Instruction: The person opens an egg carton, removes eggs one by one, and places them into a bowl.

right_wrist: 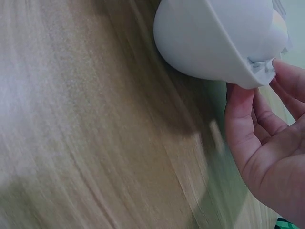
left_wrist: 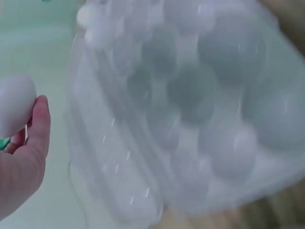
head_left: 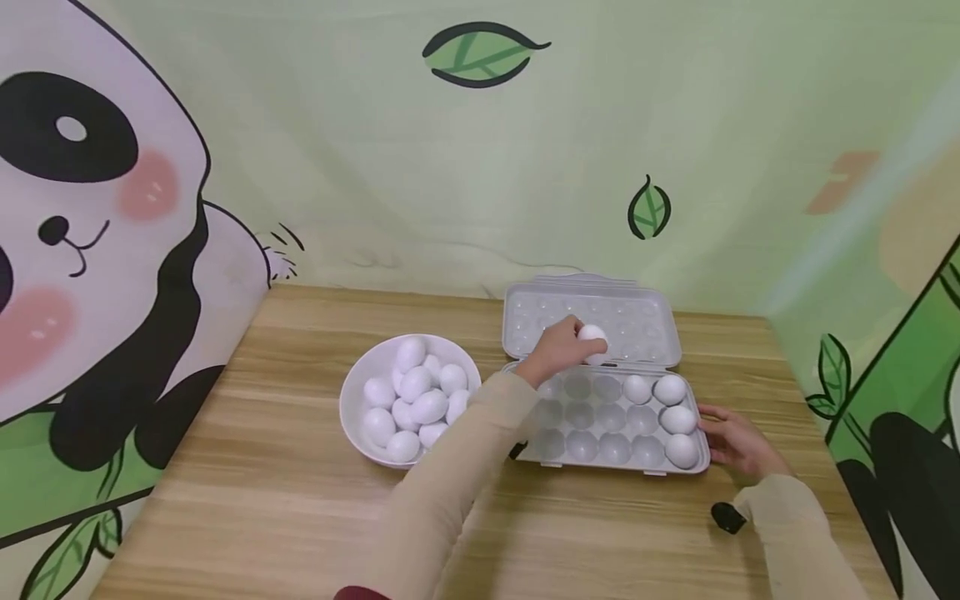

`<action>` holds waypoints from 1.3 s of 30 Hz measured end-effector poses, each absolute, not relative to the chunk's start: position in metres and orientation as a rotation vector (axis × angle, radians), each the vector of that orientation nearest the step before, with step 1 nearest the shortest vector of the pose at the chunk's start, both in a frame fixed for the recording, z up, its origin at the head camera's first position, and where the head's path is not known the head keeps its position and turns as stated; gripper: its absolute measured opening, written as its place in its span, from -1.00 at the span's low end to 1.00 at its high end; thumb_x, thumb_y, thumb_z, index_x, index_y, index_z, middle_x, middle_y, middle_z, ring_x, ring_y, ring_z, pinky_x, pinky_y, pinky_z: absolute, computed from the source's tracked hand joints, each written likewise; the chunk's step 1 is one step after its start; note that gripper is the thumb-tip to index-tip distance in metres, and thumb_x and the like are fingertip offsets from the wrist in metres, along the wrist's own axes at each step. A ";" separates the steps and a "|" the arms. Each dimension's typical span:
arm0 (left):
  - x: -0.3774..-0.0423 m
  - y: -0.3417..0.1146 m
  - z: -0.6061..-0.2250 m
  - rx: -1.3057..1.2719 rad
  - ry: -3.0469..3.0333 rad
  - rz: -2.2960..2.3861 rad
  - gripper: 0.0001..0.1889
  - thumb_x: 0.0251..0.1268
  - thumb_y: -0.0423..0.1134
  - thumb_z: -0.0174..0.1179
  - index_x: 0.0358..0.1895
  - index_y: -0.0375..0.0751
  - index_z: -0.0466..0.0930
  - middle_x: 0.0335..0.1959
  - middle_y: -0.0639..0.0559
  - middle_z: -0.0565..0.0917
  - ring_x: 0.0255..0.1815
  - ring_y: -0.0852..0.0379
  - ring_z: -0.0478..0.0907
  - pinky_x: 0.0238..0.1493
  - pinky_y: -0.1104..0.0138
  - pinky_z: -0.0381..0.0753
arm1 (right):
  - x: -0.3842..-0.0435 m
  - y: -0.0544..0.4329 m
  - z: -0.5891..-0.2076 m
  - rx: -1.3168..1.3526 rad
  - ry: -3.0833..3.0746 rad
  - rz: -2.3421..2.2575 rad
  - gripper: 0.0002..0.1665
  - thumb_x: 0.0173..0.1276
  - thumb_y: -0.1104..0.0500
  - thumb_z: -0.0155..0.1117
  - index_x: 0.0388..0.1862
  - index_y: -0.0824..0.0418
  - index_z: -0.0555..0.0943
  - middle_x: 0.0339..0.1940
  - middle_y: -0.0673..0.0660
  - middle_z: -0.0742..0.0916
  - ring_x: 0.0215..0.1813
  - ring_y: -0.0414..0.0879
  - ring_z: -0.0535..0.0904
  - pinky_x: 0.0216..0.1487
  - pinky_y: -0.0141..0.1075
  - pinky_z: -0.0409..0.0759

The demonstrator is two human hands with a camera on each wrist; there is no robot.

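Observation:
My left hand (head_left: 558, 350) holds a white egg (head_left: 593, 342) between thumb and fingers, above the hinge side of an egg carton (head_left: 600, 469). In the left wrist view the same egg (left_wrist: 16, 106) shows at the left edge, apart from the carton. The carton lies open, its lid (head_left: 517, 333) folded back towards the wall. Three eggs (head_left: 678, 420) fill its right end column, and one more egg (head_left: 637, 389) sits in the back row beside them. My right hand (head_left: 738, 442) pinches the carton's right end, thumb and fingers on the rim (right_wrist: 262, 78).
A white bowl (head_left: 352, 417) heaped with several white eggs (head_left: 415, 383) stands left of the carton; my left forearm passes over its right side. The wooden table (head_left: 262, 500) ends at a printed cloth wall (head_left: 360, 167) behind.

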State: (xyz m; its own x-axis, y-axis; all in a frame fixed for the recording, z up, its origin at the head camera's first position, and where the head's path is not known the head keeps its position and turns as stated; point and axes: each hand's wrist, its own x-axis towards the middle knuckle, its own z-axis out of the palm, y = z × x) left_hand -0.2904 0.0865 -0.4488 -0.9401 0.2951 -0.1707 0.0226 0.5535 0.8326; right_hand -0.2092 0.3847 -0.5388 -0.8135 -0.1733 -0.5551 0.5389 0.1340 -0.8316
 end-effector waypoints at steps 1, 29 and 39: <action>-0.294 0.080 -0.446 0.279 2.498 1.341 -0.71 -0.05 -0.04 0.15 -0.32 -0.13 0.38 -0.45 0.05 0.51 -0.49 0.20 0.43 -0.48 0.45 0.40 | -0.209 0.385 -0.539 0.347 1.877 -1.736 -0.20 0.26 0.06 0.09 0.35 0.30 -0.02 -0.39 -0.23 0.62 -0.30 -0.31 0.54 -0.27 -0.33 0.54; -0.247 -0.101 -0.409 0.652 2.641 0.636 -0.66 -0.09 -0.10 0.18 -0.19 -0.17 0.49 -0.37 0.04 0.55 -0.35 0.17 0.42 -0.26 0.39 0.40 | -0.204 0.389 -0.539 0.371 1.803 -1.793 -0.53 0.27 0.09 0.09 0.15 0.02 0.27 -0.41 -0.20 0.62 -0.32 -0.29 0.55 -0.28 -0.33 0.54; -0.224 -0.114 -0.429 0.625 2.688 0.405 -0.62 -0.19 -0.12 0.24 -0.24 -0.17 0.40 -0.40 0.02 0.54 -0.43 0.13 0.40 -0.37 0.32 0.38 | -0.205 0.386 -0.541 0.352 1.772 -1.822 -0.83 0.25 0.09 0.11 -0.33 -0.25 0.40 -0.42 -0.19 0.62 -0.34 -0.27 0.55 -0.30 -0.34 0.55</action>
State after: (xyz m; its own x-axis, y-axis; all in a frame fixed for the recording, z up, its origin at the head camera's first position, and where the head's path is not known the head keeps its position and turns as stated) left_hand -0.2237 -0.1136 -0.4290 -0.8413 0.4685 -0.2695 0.3683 0.8619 0.3486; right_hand -0.2052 0.3861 -0.5407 -0.8043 -0.2121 -0.5551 0.5609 0.0378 -0.8270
